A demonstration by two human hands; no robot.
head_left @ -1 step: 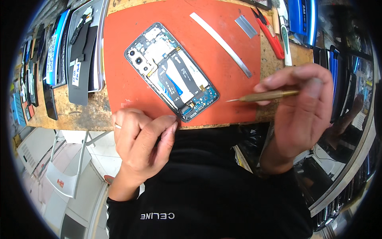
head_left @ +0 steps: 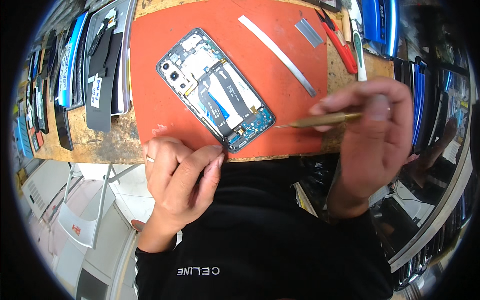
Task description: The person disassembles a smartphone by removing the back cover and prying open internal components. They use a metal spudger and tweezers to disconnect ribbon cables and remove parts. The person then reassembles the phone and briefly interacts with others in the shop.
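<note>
An opened smartphone [head_left: 231,97] lies slanted on an orange-red mat [head_left: 170,120], its back cover off. Dark flex cables, camera lenses and a blue circuit board [head_left: 256,123] are exposed. My left hand [head_left: 182,180] is closed in a pinch by the phone's lower corner, its fingertips at the edge; anything between them is hidden. My right hand [head_left: 375,130], somewhat blurred, grips a slim brass-coloured tool [head_left: 325,120] with a thin pointed tip. That tip is close to the phone's lower right corner; whether it touches I cannot tell.
A metal strip [head_left: 277,55], a small grey plate [head_left: 308,33], red-handled snips [head_left: 340,47] and a white-green brush-like tool [head_left: 358,50] lie toward the far right. Phone panels [head_left: 102,80] lean at the left. Past the wooden table's left front edge stands a folding chair [head_left: 80,220].
My right hand has shifted left with the brass-coloured tool, bringing its tip nearer to the phone's corner. The phone lies where it was, and my left hand has barely moved.
</note>
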